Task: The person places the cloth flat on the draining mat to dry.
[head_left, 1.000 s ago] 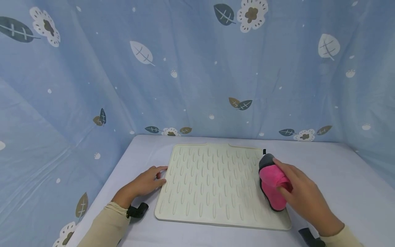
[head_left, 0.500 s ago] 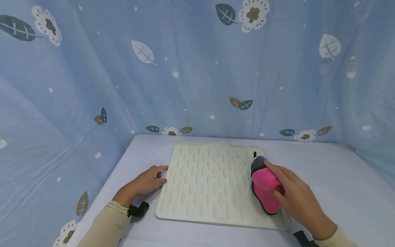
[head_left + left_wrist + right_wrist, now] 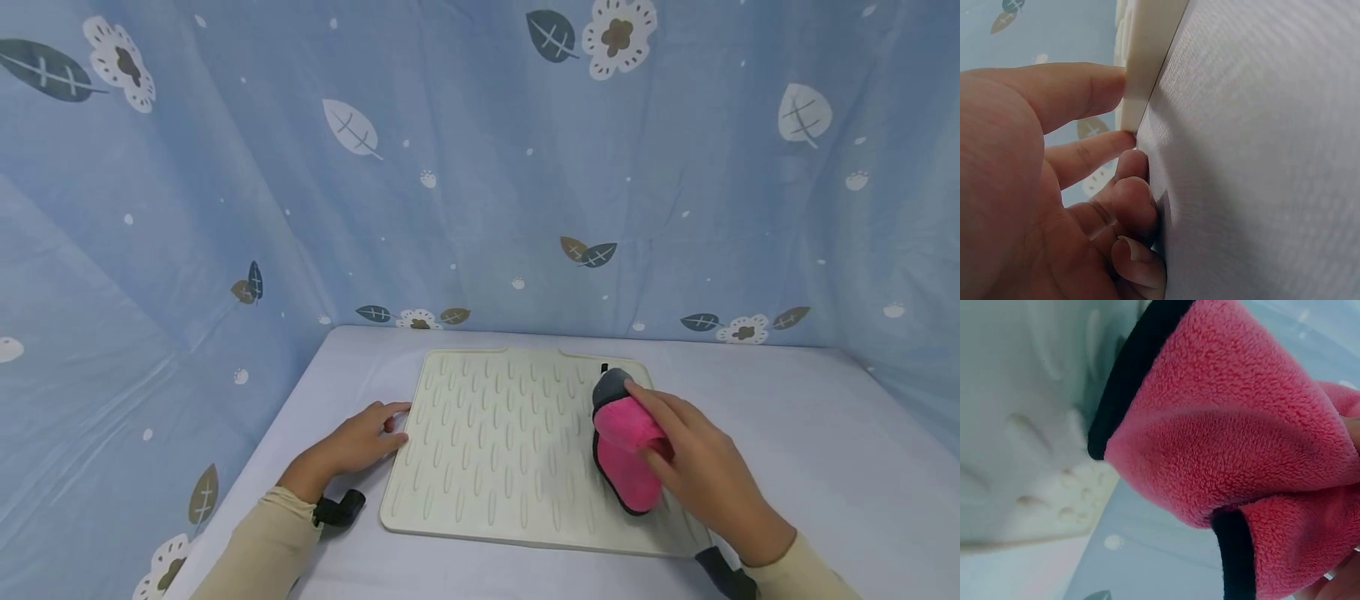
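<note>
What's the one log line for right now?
left hand: touching edge of cream bumpy rectangular mat | right hand: gripping black-edged fuzzy pink cloth | cloth: over mat

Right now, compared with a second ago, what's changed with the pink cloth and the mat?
The pink cloth has moved left across the mat, away from its right edge, and the right grip has travelled with it. Nothing was newly picked up or let go. The mat stayed in place, and the left grip still touches its left edge.
</note>
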{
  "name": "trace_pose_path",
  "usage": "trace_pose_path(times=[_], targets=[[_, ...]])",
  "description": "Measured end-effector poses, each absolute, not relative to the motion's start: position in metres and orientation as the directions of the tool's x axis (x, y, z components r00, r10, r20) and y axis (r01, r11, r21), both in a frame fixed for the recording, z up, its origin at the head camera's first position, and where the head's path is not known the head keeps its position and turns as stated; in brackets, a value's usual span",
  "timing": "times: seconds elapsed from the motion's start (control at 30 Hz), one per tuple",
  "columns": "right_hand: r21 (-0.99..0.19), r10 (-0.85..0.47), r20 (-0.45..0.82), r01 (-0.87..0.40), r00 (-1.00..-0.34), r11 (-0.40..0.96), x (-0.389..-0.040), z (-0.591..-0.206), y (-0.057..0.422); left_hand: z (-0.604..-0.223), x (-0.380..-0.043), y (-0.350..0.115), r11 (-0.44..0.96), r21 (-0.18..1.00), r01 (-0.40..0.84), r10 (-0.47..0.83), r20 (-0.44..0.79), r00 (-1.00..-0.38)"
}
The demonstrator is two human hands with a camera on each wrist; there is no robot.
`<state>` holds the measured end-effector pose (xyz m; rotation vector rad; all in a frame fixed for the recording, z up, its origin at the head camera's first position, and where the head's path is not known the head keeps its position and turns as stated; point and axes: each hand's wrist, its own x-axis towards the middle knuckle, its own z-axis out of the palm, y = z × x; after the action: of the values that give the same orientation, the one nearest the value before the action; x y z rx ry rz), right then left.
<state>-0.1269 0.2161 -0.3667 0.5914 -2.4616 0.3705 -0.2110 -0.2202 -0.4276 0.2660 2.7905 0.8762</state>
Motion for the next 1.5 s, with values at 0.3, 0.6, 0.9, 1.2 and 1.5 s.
trace_pose_path(times=[0.3,0.6,0.9,1.2,1.5], targets=[[-0.114,-0.369,0.627,-0.550,-0.686,0.827,-0.138,-0.361,0.206,-0.429,-0.212,-0.221,0.807,0.577,0.122,0.244,-0.138,-0.960],[-0.156,-0.350,0.638,-0.561,-0.686,0.813,-0.145,-0.360,0.189,-0.426,-0.210,-0.222,0.793,0.593,0.140,0.266,-0.131,-0.955],[-0.184,-0.348,0.681,-0.611,-0.645,0.770,-0.155,-0.362,0.170,-0.431,-0.213,-0.223,0.808,0.574,0.132,0.257,-0.143,-0.956],[-0.224,-0.340,0.660,-0.608,-0.670,0.762,-0.158,-0.370,0.150,-0.425,-0.212,-0.222,0.810,0.571,0.133,0.258,-0.145,-0.955],[-0.217,-0.341,0.599,-0.556,-0.725,0.802,-0.159,-0.378,0.148,-0.430,-0.212,-0.221,0.814,0.567,0.128,0.252,-0.147,-0.956]])
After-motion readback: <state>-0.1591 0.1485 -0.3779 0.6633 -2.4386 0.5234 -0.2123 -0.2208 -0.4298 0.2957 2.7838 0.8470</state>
